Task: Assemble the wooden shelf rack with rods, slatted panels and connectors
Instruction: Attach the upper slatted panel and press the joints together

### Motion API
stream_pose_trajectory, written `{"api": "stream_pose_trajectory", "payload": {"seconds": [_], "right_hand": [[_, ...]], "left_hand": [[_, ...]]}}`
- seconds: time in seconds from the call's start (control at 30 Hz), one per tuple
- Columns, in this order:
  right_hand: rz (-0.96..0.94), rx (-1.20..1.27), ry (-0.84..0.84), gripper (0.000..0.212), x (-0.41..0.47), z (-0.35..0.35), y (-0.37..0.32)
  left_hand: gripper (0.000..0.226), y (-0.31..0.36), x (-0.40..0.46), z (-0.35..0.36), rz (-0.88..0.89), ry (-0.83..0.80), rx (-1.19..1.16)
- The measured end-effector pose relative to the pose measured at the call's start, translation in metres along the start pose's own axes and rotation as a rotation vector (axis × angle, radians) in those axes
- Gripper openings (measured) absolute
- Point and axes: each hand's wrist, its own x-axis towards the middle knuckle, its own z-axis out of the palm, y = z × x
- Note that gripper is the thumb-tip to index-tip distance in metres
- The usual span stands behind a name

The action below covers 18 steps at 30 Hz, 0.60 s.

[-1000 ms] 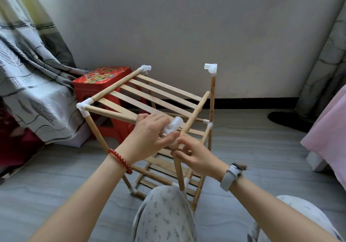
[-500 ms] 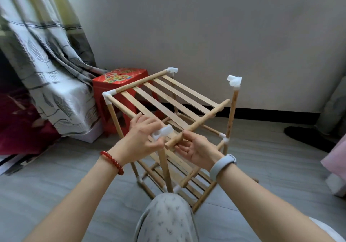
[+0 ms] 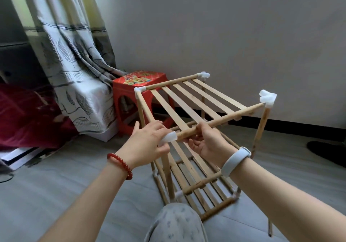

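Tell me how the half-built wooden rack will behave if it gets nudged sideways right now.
The wooden rack would probably sway: thin rods joined only by push-fit white connectors. It looks light for its size, just slats and open space, so a push would likely slide it across the smooth floor. The near corner looks loosest; the left hand and right hand hold it there.

Upright wooden rack [image 3: 189,129], slatted top panel [image 3: 189,101], white corner connectors [image 3: 267,99].

Rod [image 3: 221,122] end now in connector [image 3: 168,137] (near corner).
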Motion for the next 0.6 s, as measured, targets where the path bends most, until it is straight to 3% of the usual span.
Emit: {"api": "stream_pose_trajectory", "payload": {"seconds": [0.13, 0.27, 0.37, 0.5, 0.6], "right_hand": [[0.013, -0.002, -0.027, 0.017, -0.004, -0.005, -0.008], [0.081, -0.123, -0.065, 0.025, -0.007, -0.017, -0.014], [0.097, -0.265, -0.096, 0.032, -0.009, -0.025, -0.008], [0.12, 0.015, -0.173, 0.027, -0.009, -0.03, -0.002], [0.142, 0.152, -0.218, 0.022, -0.008, -0.029, 0.0]], "left_hand": [[0.037, 0.017, 0.014, -0.005, -0.061, -0.137, 0.043], [0.041, 0.026, 0.02, -0.003, -0.046, -0.105, 0.126], [0.024, 0.036, 0.027, 0.0, -0.055, -0.039, 0.209], [0.034, 0.037, 0.046, 0.0, -0.227, 0.014, -0.01], [0.037, 0.038, 0.062, -0.002, -0.301, -0.02, -0.016]]}}
